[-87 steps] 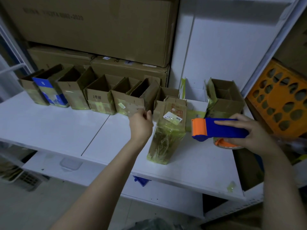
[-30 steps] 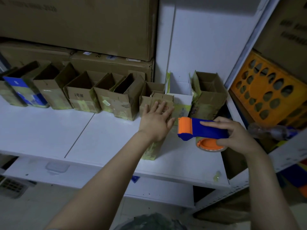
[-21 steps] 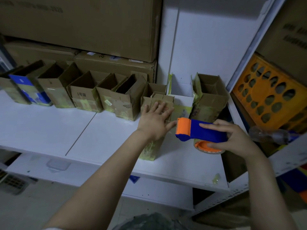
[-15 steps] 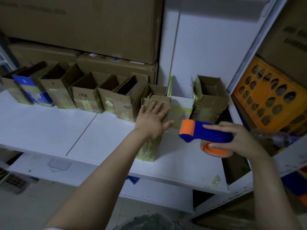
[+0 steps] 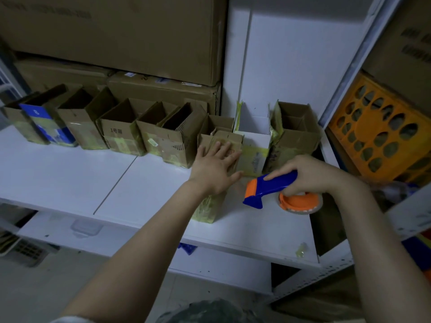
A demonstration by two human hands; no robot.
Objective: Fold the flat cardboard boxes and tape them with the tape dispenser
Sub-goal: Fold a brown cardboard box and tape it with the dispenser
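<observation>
1. Since the previous frame, the tape dispenser (image 5: 272, 186) has dropped toward the tabletop (image 5: 70, 173), nose tilted down.
2. Right hand (image 5: 312, 176): grip closed around the dispenser's blue handle; the orange roll sits just below the grip.
3. Left hand (image 5: 215, 166): fingers straight, pressing flat on the upright cardboard box (image 5: 207, 206), just left of the dispenser.

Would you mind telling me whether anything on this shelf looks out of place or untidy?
A crumpled tape scrap lies loose near the shelf's front right corner, apart from the boxes. In the back row, one brown box looks skewed rather than square.
</observation>
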